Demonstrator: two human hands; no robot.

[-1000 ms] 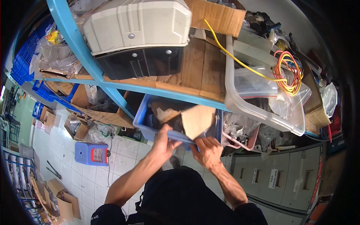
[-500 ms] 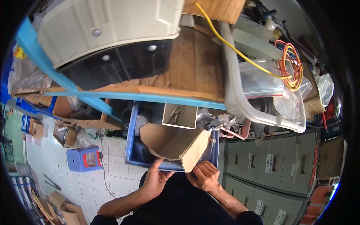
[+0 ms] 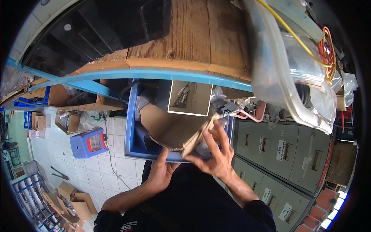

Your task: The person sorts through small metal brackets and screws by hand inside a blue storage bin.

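Observation:
A blue plastic bin (image 3: 131, 143) juts out from under the shelf in front of me. My left hand (image 3: 160, 174) grips its near wall, thumb up over the rim and fingers underneath. In the bin lies a bent piece of brown cardboard (image 3: 170, 127). My right hand (image 3: 216, 156) holds the cardboard's right flap, with the thumb at the near corner and the fingers along the upper edge. Behind the cardboard sits an open white-edged box (image 3: 197, 98) with several small metal parts (image 3: 181, 96) inside. A grey-black part (image 3: 227, 110) rests at the bin's right side.
A wooden shelf (image 3: 208, 38) with a light-blue metal frame (image 3: 154, 74) runs above the bin. On it, a clear plastic tub (image 3: 286, 100) overhangs at the right. Grey drawer cabinets (image 3: 266, 154) stand right; a blue-purple stool (image 3: 83, 145) stands left on the tiled floor.
My right hand has moved from the bin's near edge up onto the cardboard's right flap, its fingers spreading. My left hand stays on the rim. The view has shifted closer to the shelf.

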